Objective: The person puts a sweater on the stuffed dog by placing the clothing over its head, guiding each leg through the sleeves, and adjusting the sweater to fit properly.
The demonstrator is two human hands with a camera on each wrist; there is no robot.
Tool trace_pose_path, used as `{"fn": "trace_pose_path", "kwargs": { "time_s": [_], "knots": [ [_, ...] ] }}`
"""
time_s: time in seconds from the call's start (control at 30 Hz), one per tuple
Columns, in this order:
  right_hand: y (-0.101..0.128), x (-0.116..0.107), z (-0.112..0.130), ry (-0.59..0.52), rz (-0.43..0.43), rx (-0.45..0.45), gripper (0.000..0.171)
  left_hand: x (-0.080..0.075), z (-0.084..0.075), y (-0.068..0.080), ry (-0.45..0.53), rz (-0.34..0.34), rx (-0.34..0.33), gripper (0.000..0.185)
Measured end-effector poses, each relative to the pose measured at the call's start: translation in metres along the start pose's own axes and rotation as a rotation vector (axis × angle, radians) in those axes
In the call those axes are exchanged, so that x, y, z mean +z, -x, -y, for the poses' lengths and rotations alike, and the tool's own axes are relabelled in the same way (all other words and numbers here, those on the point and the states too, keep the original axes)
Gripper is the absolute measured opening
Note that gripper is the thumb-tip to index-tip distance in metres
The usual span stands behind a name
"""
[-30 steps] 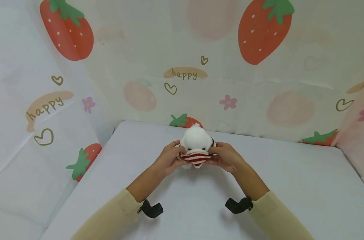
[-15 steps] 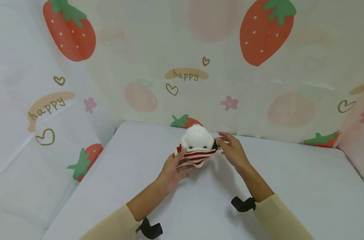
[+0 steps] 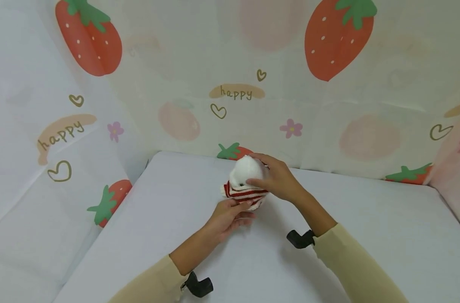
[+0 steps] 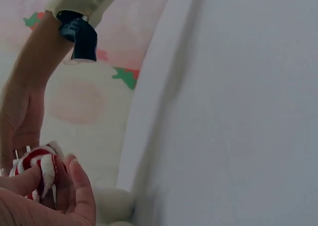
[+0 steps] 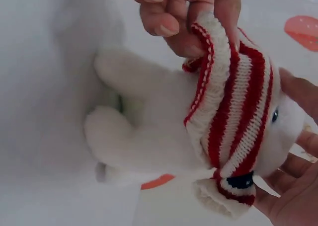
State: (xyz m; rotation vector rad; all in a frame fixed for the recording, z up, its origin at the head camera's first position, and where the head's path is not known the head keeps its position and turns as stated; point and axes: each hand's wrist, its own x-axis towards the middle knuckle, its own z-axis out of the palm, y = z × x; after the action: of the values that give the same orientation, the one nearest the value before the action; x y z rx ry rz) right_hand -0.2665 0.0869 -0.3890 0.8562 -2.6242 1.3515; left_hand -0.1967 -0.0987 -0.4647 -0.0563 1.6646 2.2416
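A white plush toy (image 3: 245, 168) stands near the middle of the white table, a red-and-white striped knit sweater (image 3: 249, 194) bunched round its lower face and neck. In the right wrist view, the toy's legs (image 5: 109, 121) and belly lie bare under the sweater's ribbed hem (image 5: 211, 87). My left hand (image 3: 231, 216) pinches that hem at the front between thumb and fingers. My right hand (image 3: 277, 176) grips the toy's head from the right, thumb across the face by one eye. A dark blue patch (image 5: 241, 180) shows beside a sleeve of the sweater.
The white table (image 3: 158, 189) meets a strawberry-print curtain (image 3: 321, 105) just behind the toy. A similar white sheet hangs along the left side. Black wrist-worn cameras (image 3: 199, 285) stick out inward from both cuffs.
My right hand has gone from the sweater's right side up onto the toy's head. My left hand has shifted from the left side to the front hem. The toy has turned slightly left.
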Motion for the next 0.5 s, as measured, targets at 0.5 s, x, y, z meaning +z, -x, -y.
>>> {"fn": "trace_pose_path", "kwargs": {
  "time_s": [0.5],
  "knots": [
    [0.000, 0.000, -0.010, -0.092, -0.089, 0.125, 0.054, -0.012, 0.008, 0.005, -0.242, 0.242, -0.044, 0.023]
  ]
}}
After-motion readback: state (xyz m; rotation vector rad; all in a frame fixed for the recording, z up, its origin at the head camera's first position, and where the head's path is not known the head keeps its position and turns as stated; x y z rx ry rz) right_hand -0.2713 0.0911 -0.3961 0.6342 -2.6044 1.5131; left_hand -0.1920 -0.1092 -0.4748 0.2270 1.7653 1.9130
